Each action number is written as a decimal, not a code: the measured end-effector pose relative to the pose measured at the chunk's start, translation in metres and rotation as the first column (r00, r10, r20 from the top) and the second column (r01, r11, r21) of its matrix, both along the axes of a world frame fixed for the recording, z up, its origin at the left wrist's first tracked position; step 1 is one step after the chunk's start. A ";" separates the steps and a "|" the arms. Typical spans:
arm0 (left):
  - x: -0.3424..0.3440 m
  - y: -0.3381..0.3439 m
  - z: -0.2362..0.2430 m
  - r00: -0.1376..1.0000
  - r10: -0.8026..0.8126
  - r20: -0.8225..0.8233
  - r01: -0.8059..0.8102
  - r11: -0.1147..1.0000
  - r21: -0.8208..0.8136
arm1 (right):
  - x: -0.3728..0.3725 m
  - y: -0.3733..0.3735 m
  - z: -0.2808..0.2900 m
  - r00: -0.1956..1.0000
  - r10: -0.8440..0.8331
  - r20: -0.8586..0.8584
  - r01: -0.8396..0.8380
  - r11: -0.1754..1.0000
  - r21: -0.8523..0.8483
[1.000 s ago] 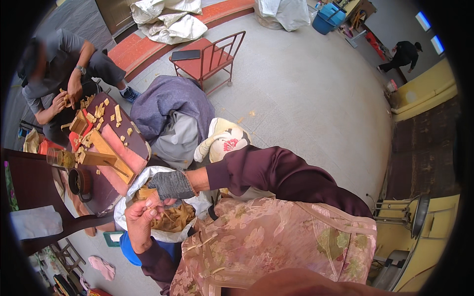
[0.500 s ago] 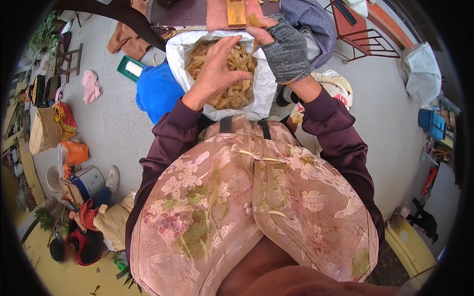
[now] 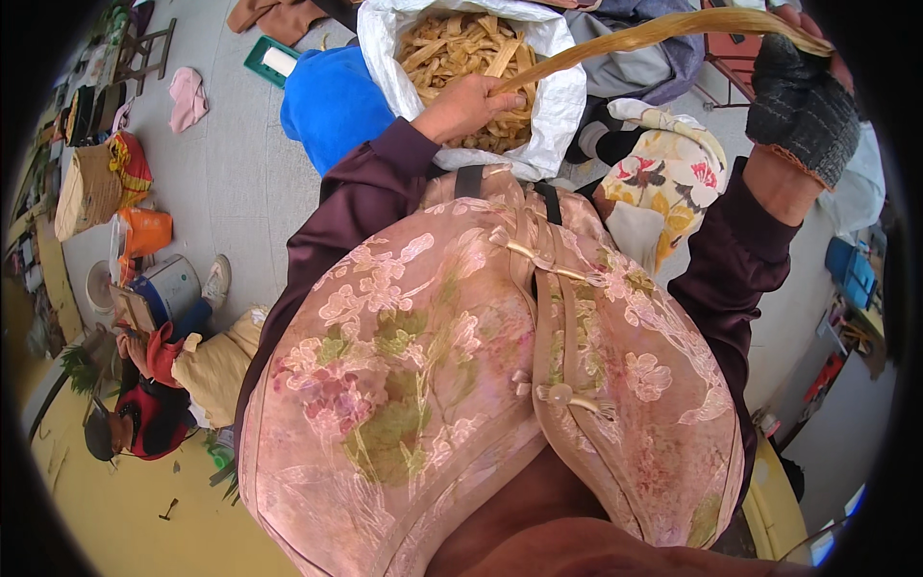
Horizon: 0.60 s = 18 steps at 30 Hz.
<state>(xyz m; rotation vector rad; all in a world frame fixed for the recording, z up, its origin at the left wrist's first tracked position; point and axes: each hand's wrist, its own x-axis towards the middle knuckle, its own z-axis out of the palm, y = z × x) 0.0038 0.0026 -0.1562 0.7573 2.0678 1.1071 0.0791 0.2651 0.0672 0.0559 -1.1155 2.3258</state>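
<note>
Right hand (image 3: 806, 91) fingers cut off

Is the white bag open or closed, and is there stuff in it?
Open and well filled. The white bag has its mouth rolled wide, showing a heap of tan strips; the left hand rests on them.

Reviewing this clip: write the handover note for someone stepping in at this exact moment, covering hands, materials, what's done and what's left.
Left hand: bare, gripping one end of a long tan strip at the rim of the white sack.
Right hand: in a dark knit fingerless glove, raised, holding the strip's other end.
Materials: the sack stands open in front, full of short tan strips; a blue bag sits beside it.
Done: one strip is out and stretched between both hands.
Left: the rest of the sack looks untouched.
</note>
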 end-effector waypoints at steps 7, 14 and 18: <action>-0.016 -0.008 0.072 0.993 -0.031 -0.118 0.058 0.969 0.239 | 0.054 0.006 0.023 0.996 0.036 -0.076 -0.033 0.999 0.037; -0.012 -0.023 0.186 0.931 0.120 0.344 -0.324 0.704 0.632 | 0.074 0.003 0.031 0.994 0.065 -0.089 -0.061 0.997 0.043; -0.031 -0.029 0.216 0.970 0.082 0.229 -0.242 0.430 0.870 | 0.076 -0.004 0.029 0.991 0.096 -0.098 -0.091 0.994 0.058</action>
